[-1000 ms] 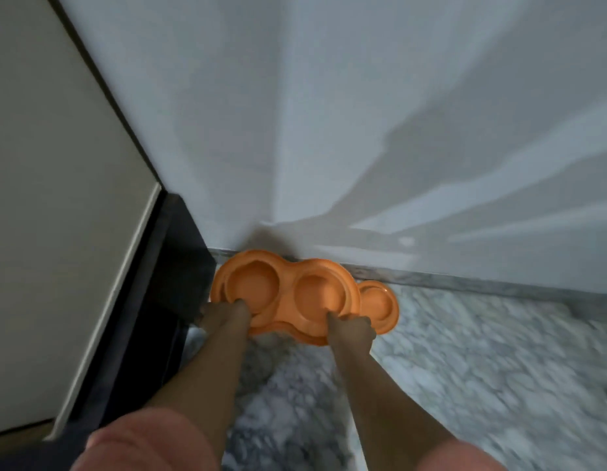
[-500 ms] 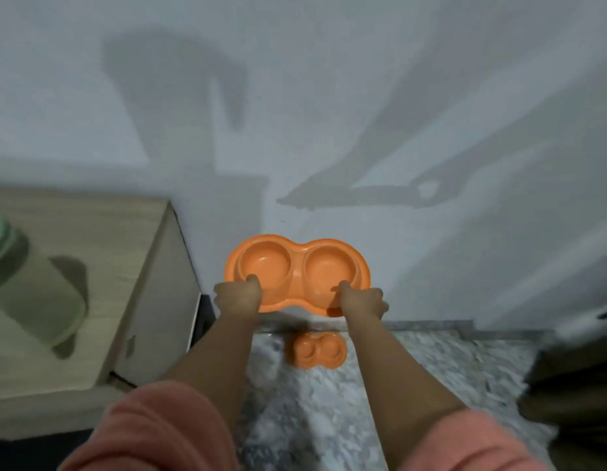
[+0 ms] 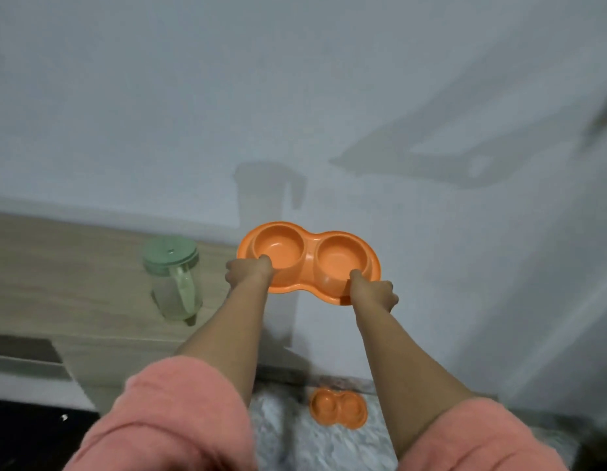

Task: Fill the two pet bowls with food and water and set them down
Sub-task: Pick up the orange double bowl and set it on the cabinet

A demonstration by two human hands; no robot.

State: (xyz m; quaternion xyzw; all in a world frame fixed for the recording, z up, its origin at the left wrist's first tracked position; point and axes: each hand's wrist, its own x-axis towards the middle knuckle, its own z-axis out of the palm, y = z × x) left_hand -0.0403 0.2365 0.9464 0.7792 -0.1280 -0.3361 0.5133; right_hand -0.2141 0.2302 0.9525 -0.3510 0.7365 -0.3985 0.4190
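At the centre of the frame, the left hand grips the near-left rim of an orange double pet bowl, thumb hooked over the edge into the left cup and fingers curled underneath. Just right of it and a little lower, the right hand pinches the near-right rim of the same bowl, thumb on top beside the right cup, fingers folded below. The bowl is held up in the air in front of a pale wall, slightly tilted with its right end lower; both round cups look dry and hold nothing visible. Both forearms reach up from the bottom of the frame out of pink sleeves. Left of the left hand, a clear jar with a pale green lid stands upright on a light wooden cabinet top that fills the middle left of the frame; the jar is near the hand but apart from it. At lower centre, between the two forearms, a second orange double bowl lies on a marbled grey floor, close to the base of the wall. Soft shadows of the jar and the arms fall across the wall above and to the right of the held bowl.
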